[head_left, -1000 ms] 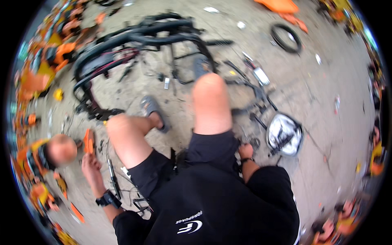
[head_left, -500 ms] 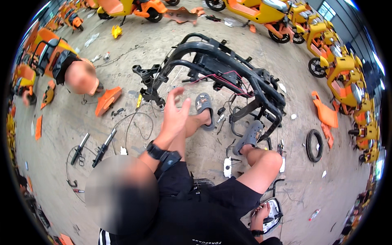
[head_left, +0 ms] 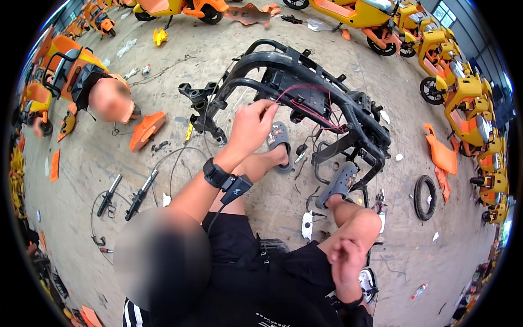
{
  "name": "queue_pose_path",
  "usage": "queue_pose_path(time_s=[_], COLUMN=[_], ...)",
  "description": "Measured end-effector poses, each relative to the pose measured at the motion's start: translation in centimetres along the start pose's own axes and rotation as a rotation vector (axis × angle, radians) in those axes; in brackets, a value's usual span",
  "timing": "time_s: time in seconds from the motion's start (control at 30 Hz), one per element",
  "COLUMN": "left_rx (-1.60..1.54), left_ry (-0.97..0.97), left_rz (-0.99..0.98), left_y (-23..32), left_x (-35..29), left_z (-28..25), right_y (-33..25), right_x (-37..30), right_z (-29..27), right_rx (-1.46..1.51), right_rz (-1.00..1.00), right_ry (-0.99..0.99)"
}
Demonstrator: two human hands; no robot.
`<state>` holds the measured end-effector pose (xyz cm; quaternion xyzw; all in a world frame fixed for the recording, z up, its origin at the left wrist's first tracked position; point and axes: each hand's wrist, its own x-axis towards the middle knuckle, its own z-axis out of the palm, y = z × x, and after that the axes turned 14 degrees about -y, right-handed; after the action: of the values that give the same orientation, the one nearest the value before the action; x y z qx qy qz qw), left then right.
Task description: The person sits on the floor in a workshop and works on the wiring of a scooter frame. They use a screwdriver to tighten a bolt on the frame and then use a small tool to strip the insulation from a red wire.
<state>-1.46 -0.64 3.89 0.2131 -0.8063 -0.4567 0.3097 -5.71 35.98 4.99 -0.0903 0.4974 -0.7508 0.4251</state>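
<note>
My left hand (head_left: 251,129) is closed in a pinch on a thin red wire (head_left: 300,87), at the near left side of a black scooter frame (head_left: 272,61). The wire arches up from the pinch and runs back over a black box (head_left: 305,97) within the frame tubes. Above my right thigh hangs my right hand (head_left: 348,264), its fingers loosely bent and apart, slightly blurred, with nothing seen in them. Beside its wrist is a white, black-edged part (head_left: 368,284), mostly hidden by the arm.
My feet in grey clogs (head_left: 339,184) stand close to the frame. Two fork tubes (head_left: 143,195) and cables lie at left. Orange panels (head_left: 440,153) and a black tyre (head_left: 424,197) lie at right. Yellow scooters (head_left: 359,16) line the far side and right.
My left hand has moved right and closed on the red wire, which now arches higher. The right hand has come up from the white part to above my thigh.
</note>
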Motion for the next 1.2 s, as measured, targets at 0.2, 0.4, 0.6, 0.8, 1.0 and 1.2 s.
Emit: queue_pose_path(time_s=[0.2,0.4,0.6,0.8,1.0,1.2], left_rx=[0.144,0.170,0.223,0.180,-0.236,-0.436], left_ry=[0.056,-0.293,-0.816,-0.706,-0.696,-0.305], left_rz=[0.239,0.476,0.458,0.201,-0.097,-0.197], left_y=[3.9,8.2,4.5,4.4,2.6,-0.2], left_x=[3.7,-4.7,-17.8,-19.1,-20.0,-12.7], left_z=[-0.5,0.2,2.3,4.5,7.7,10.0], right_y=[-1.9,-5.0,-1.4,-0.3,2.4,4.8], right_x=[4.8,10.8,13.0,13.9,14.9,16.3], right_z=[5.1,6.3,2.8,1.4,1.9,2.4], right_rx=[-0.128,0.273,0.353,0.368,0.378,0.021], right_rz=[-0.027,0.044,0.260,0.158,0.180,-0.045], right_ry=[-0.463,-0.253,-0.333,-0.324,-0.227,-0.087])
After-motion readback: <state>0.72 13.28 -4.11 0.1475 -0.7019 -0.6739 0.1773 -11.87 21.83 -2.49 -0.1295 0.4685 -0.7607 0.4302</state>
